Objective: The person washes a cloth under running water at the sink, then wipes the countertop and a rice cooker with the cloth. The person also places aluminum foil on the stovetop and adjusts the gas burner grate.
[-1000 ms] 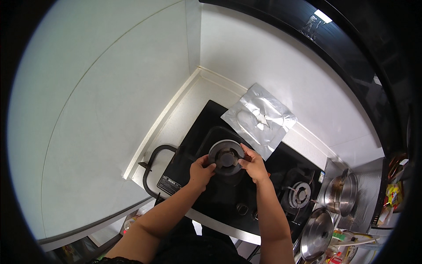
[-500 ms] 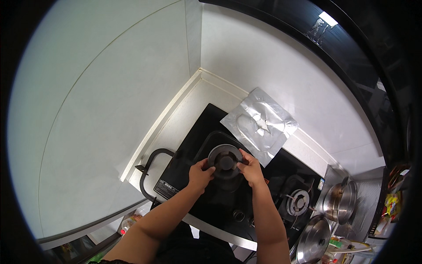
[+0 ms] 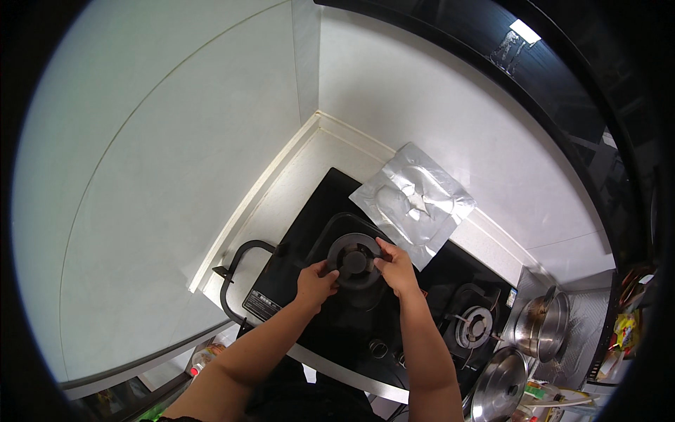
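Both my hands grip a round, dark burner ring (image 3: 355, 281) with a hub in its middle, over the left burner spot of a black glass gas hob (image 3: 337, 327). My left hand (image 3: 317, 283) pinches its left edge between thumb and fingers. On the opposite edge my right hand (image 3: 395, 266) does the same. Whether the ring rests on the hob or hangs just above it, I cannot tell. Behind it, a square silver foil sheet (image 3: 390, 204) with a torn hole in its middle lies partly over the hob's back edge.
A black pan support (image 3: 228, 281) leans off the hob's left side. To the right is a second burner (image 3: 474, 327) with its support. Beyond it stand a metal pot (image 3: 538, 330) and a round lid (image 3: 498, 387). Walls close in the back and left.
The ring and both hands have shifted very slightly left in the picture, along with the whole scene. My grip on the ring is the same.
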### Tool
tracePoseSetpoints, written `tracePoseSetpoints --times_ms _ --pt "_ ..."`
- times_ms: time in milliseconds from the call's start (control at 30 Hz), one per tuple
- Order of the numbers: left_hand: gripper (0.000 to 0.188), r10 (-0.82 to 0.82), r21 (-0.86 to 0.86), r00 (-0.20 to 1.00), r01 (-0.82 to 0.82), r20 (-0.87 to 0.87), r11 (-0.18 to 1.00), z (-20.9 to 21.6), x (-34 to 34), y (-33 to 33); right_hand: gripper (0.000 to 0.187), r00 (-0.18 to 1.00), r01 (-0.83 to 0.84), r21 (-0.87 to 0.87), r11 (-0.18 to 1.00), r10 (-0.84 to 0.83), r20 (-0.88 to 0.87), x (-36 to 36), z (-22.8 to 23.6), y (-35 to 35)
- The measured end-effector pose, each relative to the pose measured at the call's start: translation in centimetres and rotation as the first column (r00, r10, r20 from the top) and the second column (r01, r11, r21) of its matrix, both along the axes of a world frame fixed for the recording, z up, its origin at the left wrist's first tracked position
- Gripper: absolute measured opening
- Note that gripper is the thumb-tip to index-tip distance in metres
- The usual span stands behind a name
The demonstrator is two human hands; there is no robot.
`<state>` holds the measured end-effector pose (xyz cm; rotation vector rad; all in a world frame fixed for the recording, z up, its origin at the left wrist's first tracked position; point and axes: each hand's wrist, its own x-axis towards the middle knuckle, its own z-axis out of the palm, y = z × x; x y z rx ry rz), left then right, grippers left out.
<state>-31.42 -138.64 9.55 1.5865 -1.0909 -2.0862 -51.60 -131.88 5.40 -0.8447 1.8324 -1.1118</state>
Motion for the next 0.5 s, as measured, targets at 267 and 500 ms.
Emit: tracePoseSetpoints --times_ms 267,500 --pt "0.043 -0.022 -0.034 1.000 0.022 -0.003 0.999 0.1 0.1 -0.3 0.050 0.982 0.123 0.154 0.980 -0.142 0.122 0.9 2.9 -0.6" --pt "0.042 -0.029 -0.051 1.000 0.029 0.011 0.998 0.1 0.1 -0.2 0.047 0.987 0.144 0.072 0.987 -0.138 -0.080 1.2 1.0 -0.2"
